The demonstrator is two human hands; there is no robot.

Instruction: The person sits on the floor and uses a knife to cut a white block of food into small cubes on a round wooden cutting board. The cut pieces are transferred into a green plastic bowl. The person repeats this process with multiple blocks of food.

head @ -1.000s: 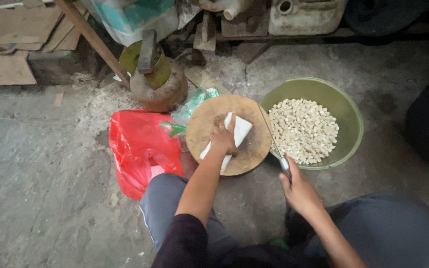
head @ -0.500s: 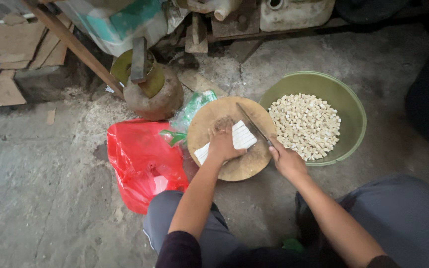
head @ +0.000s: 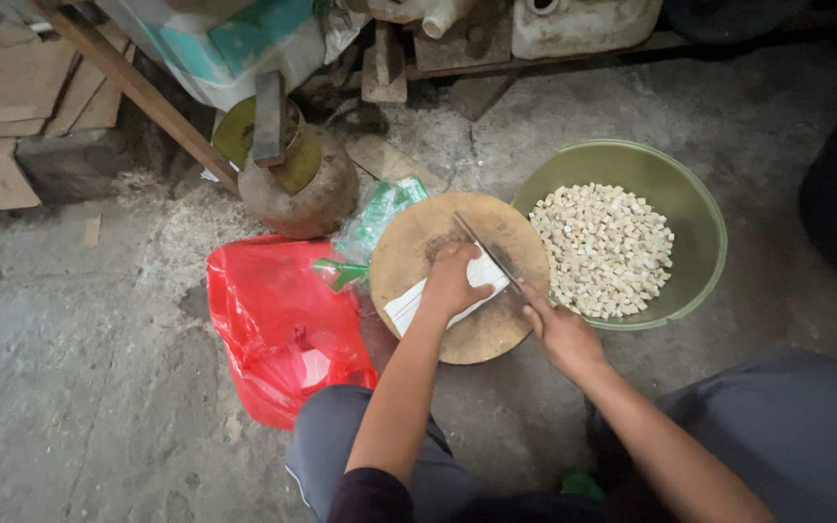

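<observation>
Knife (head: 486,254) now lies across the white block (head: 438,295) on the round wooden board (head: 467,339), having come in from the green bowl (head: 699,281). Right hand (head: 559,334) fingers clamp its handle; left hand (head: 452,281) fingers press together on the block. Slicing has resumed.

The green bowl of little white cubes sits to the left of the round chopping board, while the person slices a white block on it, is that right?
Not quite: the green bowl sits to the right of the board, as the head view shows. The white block is indeed on the board, held by the left hand while the right hand works the knife.
</observation>
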